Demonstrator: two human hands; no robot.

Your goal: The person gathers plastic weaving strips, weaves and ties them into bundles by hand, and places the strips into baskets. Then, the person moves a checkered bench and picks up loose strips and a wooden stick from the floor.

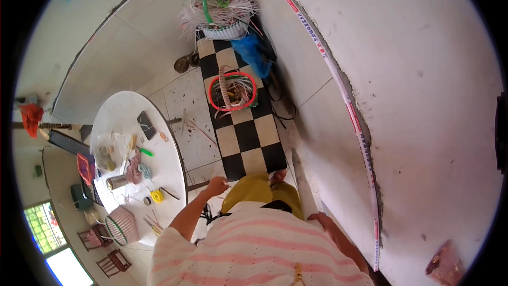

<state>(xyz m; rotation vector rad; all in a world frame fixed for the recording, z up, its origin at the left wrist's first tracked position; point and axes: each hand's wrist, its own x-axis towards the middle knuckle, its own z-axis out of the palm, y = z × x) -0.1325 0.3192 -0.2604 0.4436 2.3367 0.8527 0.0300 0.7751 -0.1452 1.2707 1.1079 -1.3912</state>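
Observation:
My left hand (216, 186) is beside my left knee, between the bench's near end and the round table. Its fingers are curled closed; whatever they may hold is too small to make out. Low by my right hip, my right hand (319, 219) hangs near the wall with its fingers loosely apart and nothing visible in it. Ahead of my knees runs a bench with a black-and-cream checked top (247, 136). On it stands a small basket with a red rim (255, 94) and a wrapped arched handle, holding loose strips. Neither hand touches this basket.
A white basket (225, 33) full of loose strips stands at the bench's far end, beside a blue plastic bag (253, 55). The round white table (172, 167) at left bears a yellow tape measure (157, 196), a pink basket (125, 223) and tools. A wall (312, 122) closes the right side.

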